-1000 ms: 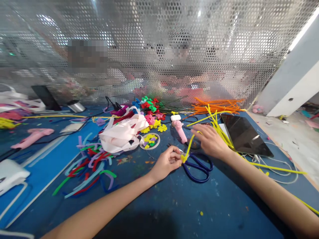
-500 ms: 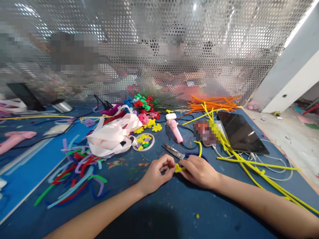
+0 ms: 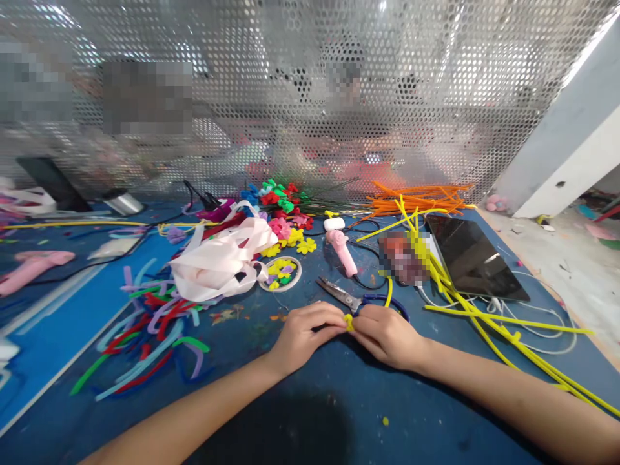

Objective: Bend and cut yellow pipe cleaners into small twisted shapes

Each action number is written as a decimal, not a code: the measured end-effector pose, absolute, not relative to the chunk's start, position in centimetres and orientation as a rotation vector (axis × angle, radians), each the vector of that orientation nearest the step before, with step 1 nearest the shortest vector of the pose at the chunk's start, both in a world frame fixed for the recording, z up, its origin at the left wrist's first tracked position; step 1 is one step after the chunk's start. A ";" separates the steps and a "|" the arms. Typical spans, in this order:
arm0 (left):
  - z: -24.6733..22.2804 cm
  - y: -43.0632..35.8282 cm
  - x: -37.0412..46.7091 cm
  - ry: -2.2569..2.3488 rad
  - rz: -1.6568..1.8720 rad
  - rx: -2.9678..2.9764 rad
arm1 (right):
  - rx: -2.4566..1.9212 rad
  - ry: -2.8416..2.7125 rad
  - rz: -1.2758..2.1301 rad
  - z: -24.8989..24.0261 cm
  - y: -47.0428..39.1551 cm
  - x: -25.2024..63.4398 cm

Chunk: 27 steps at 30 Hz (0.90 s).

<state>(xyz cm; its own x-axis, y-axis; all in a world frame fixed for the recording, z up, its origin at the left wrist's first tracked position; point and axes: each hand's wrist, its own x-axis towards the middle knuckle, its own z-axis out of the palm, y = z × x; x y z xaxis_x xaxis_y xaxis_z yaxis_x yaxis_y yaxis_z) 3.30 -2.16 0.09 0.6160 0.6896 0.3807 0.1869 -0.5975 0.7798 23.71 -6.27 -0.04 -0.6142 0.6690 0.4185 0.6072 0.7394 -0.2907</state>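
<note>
A craft workshop, shown by scissors (image 3: 340,294), a pink glue gun (image 3: 341,253) and bundled orange pipe cleaners (image 3: 419,199).

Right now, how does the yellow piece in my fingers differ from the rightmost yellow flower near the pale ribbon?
The yellow piece is pinched between your left hand and right hand, while the yellow flower lies loose on the table.
Fingers cover much of the yellow piece, whereas the yellow flower shows its spread petals.
Both share a bright yellow colour.
</note>
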 end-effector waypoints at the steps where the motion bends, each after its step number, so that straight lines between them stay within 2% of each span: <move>1: 0.1 -2.1 3.3 0.684 0.898 2.118 | -0.964 -2.439 0.190 0.0 -6.2 23.7; 19: 0.2 -1.5 2.8 0.427 0.769 2.347 | -0.844 -2.560 0.328 0.2 -5.8 24.1; 24: -0.3 -2.0 3.3 0.803 0.786 1.924 | -0.895 -2.521 0.423 0.7 -5.6 24.1; 27: -0.1 -2.2 3.7 0.835 0.635 1.650 | -0.895 -2.505 0.478 0.9 -5.6 24.1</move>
<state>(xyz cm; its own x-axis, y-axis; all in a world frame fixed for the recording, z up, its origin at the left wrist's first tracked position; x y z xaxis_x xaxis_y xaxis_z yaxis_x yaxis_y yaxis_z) 3.74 -2.21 -0.14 0.6041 0.7967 -0.0187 0.1944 -0.1246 0.9730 24.14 -5.59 0.92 -0.6965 0.6597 0.2823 0.5094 0.7316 -0.4531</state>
